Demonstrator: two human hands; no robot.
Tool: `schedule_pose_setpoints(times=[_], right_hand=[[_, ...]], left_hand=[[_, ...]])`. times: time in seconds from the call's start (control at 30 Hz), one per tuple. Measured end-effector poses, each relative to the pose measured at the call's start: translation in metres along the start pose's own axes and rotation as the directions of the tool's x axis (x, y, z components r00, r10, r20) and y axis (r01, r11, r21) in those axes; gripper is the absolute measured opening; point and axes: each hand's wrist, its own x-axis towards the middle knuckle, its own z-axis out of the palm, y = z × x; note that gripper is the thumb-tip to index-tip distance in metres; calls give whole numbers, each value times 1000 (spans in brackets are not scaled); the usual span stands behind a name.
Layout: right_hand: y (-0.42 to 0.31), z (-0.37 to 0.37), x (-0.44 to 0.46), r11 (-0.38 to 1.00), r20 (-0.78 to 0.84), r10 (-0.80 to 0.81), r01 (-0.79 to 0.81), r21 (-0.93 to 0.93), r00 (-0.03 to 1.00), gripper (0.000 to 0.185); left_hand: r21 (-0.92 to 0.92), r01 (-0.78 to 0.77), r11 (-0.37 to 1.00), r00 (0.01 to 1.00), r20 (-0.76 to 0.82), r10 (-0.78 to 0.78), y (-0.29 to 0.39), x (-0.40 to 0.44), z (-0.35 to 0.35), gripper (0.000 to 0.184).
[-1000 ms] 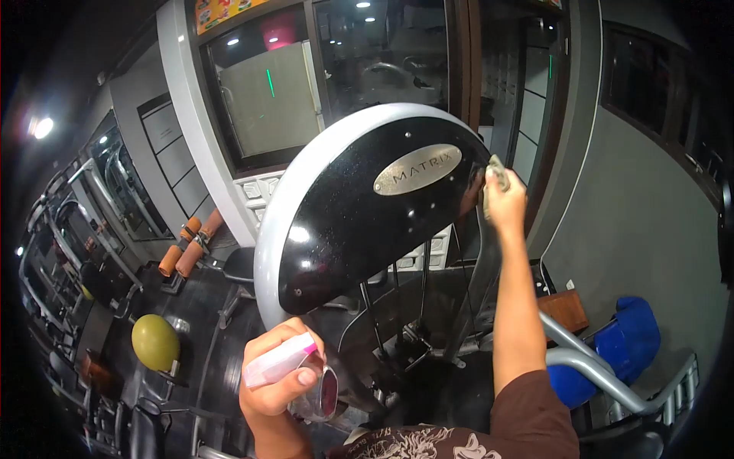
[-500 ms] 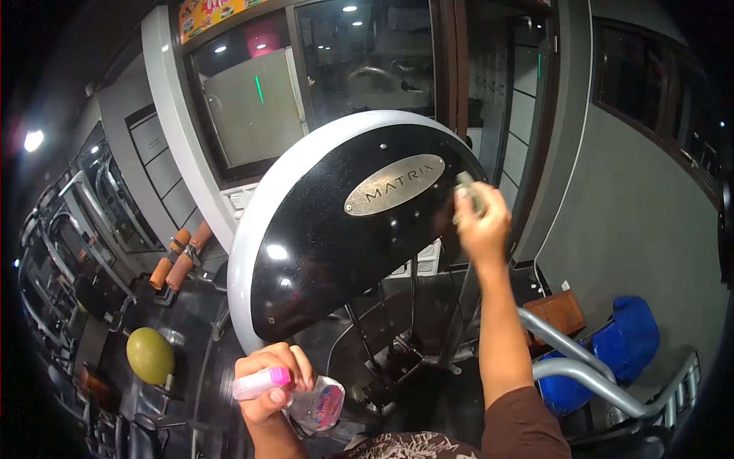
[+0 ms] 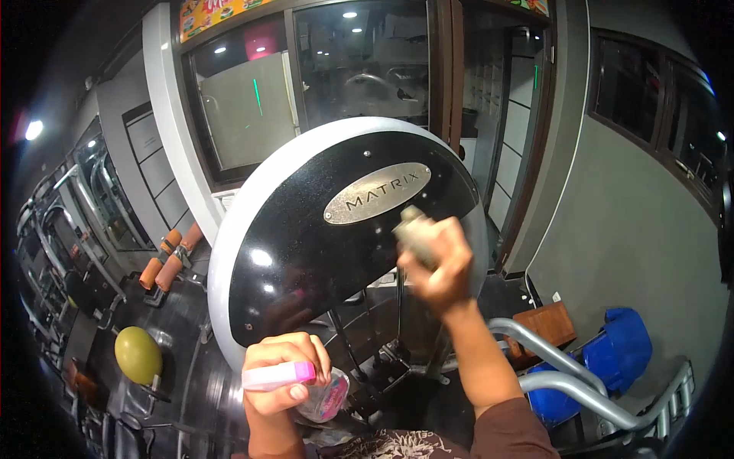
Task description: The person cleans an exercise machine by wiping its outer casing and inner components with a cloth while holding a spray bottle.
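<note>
My left hand (image 3: pixel 277 375) is closed round the neck of a clear spray bottle (image 3: pixel 327 398) with a pink and white trigger head (image 3: pixel 279 375). A colourful label shows on the bottle, which sits low in front of my body. My right hand (image 3: pixel 442 264) grips a greyish-green cloth (image 3: pixel 413 233), slightly blurred, at the lower right of the black machine cover (image 3: pixel 306 252). Above the cloth lies the oval metal MATRIX plate (image 3: pixel 378 193) on that cover. Whether the cloth touches the surface I cannot tell.
A pale rim (image 3: pixel 229 252) curves round the cover. Grey tubular handles (image 3: pixel 558 367) and a blue covered object (image 3: pixel 604 359) are at lower right. A yellow-green ball (image 3: pixel 138 356) and orange foam rollers (image 3: pixel 160 264) lie left. Glass panels (image 3: pixel 363 69) stand behind.
My right hand with the cloth has moved left and down across the cover, from right of the plate to below it. My left hand still holds the spray bottle; the view has shifted slightly.
</note>
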Motion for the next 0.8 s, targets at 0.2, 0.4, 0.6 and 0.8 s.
schedule_pose_setpoints(times=[0.2,0.4,0.6,0.8], right_hand=[[158,-15,13,830,-223,553,-554,65,803,31],[153,-19,23,807,-154,590,-584,89,793,31],[72,-29,49,956,-25,246,-247,-162,969,27],[161,-36,36,747,-5,656,-648,149,755,30]], left_hand=[[51,0,999,998,64,-3,-2,6,-14,30],[-70,4,998,995,99,3,-8,11,-23,29],[-68,32,997,982,188,-19,-7,13,-29,26],[-27,30,999,974,225,-23,-6,12,-30,27]])
